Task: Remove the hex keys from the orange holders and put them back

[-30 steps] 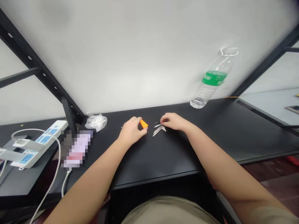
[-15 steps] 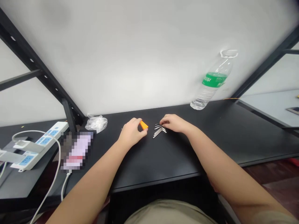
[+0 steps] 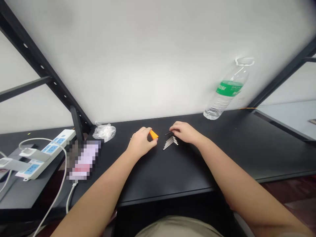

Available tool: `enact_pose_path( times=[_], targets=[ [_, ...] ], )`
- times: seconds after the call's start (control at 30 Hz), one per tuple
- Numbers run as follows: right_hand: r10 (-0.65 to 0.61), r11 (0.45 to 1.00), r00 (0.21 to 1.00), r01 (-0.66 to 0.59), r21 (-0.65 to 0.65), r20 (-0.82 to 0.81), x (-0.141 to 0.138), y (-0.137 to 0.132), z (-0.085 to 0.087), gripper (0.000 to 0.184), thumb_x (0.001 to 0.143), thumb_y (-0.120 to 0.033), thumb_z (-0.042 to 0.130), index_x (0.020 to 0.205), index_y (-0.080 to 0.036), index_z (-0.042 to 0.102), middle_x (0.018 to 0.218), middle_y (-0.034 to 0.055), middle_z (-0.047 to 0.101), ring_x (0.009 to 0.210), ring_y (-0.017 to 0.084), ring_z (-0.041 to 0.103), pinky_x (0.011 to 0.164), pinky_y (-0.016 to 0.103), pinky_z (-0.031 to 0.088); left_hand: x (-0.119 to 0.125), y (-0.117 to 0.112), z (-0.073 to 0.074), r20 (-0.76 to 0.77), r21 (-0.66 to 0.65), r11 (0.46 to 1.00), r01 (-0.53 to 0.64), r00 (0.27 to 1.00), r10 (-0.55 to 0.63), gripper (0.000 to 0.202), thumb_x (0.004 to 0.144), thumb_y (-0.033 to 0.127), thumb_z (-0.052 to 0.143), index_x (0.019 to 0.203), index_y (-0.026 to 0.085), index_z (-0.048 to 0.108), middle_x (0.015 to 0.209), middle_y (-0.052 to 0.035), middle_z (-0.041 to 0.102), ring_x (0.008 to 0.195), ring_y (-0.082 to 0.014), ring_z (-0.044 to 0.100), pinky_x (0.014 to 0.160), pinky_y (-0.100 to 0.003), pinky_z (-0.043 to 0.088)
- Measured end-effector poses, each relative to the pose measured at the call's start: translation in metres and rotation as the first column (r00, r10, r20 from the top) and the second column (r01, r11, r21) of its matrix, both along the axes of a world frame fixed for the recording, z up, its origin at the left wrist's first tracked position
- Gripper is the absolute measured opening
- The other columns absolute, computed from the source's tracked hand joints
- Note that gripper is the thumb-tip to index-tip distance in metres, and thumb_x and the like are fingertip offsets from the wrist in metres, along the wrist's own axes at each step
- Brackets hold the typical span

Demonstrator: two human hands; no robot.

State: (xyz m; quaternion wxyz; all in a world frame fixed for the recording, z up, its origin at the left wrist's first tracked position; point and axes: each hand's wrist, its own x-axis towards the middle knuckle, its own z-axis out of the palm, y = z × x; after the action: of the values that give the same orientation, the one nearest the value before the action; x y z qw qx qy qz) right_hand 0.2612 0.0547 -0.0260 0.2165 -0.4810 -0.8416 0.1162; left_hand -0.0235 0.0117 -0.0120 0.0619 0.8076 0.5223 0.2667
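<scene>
My left hand [image 3: 141, 142] is closed around a small orange plastic holder [image 3: 154, 134], its wedge-shaped end showing between thumb and fingers. To its right, several silver L-shaped hex keys [image 3: 170, 142] lie nested side by side on the black desk, bends pointing away from me. Just beyond them, my right hand [image 3: 182, 131] pinches a thin hex key [image 3: 168, 133], whose tip sticks out to the left of the fingers. The rest of that key is hidden by the hand.
A large water bottle [image 3: 227, 88] with a green label stands against the wall at the back right. At left are a crumpled clear plastic bag [image 3: 105, 132], a blurred-out phone [image 3: 85, 161] on a white cable, and a white power strip [image 3: 53, 149]. Black metal frame posts [image 3: 53, 84] flank the desk [image 3: 158, 177].
The hex keys now lie closer together in one nested row, with only one thin key left at my right fingers. My left hand keeps the orange holder. The view has shifted slightly.
</scene>
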Motion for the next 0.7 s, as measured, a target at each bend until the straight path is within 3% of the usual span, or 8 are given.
enact_pose_path(
  times=[0.2,0.3,0.47,0.7],
  targets=[
    [-0.005,1.000,0.999,0.006,-0.028,0.041,-0.004,0.007,-0.007,0.027,0.090,-0.009,0.056,0.097,-0.022,0.079,0.107,0.0065,0.070,0.097,0.019,0.066,0.094,0.032,0.051,0.000,0.000,-0.001,-0.002,-0.004,1.000,-0.004,1.000,0.004,0.045,0.085,0.047,0.069,0.125,0.025,0.066,0.105,-0.0045,0.067,0.086,-0.0200,0.065,0.075,-0.030,0.049],
    [0.059,0.994,0.997,-0.054,-0.097,0.044,-0.004,0.002,-0.003,0.030,0.087,-0.006,0.054,0.093,-0.023,0.078,0.104,0.0048,0.070,0.093,0.018,0.066,0.089,0.030,0.051,0.000,0.000,-0.001,0.007,-0.012,1.000,-0.018,1.000,0.018,0.045,0.085,0.047,0.069,0.124,0.025,0.066,0.105,-0.0048,0.067,0.086,-0.0199,0.065,0.076,-0.030,0.050],
    [0.135,0.977,0.991,-0.129,-0.172,0.018,0.001,-0.003,0.001,0.024,0.088,-0.015,0.057,0.096,-0.024,0.078,0.104,0.0041,0.069,0.088,0.018,0.066,0.085,0.030,0.051,-0.001,0.000,0.000,0.016,-0.024,1.000,-0.016,1.000,0.016,0.045,0.086,0.050,0.068,0.123,0.025,0.067,0.108,-0.0055,0.068,0.087,-0.0207,0.065,0.076,-0.030,0.050],
    [0.099,0.975,0.995,-0.101,-0.197,-0.019,0.012,0.005,-0.004,0.020,0.089,-0.019,0.059,0.096,-0.025,0.077,0.105,0.0029,0.070,0.090,0.018,0.066,0.085,0.030,0.051,0.000,0.000,0.001,0.013,-0.048,0.999,-0.019,1.000,0.020,0.045,0.086,0.049,0.069,0.124,0.026,0.067,0.108,-0.0057,0.068,0.090,-0.0218,0.065,0.076,-0.031,0.050]
  ],
)
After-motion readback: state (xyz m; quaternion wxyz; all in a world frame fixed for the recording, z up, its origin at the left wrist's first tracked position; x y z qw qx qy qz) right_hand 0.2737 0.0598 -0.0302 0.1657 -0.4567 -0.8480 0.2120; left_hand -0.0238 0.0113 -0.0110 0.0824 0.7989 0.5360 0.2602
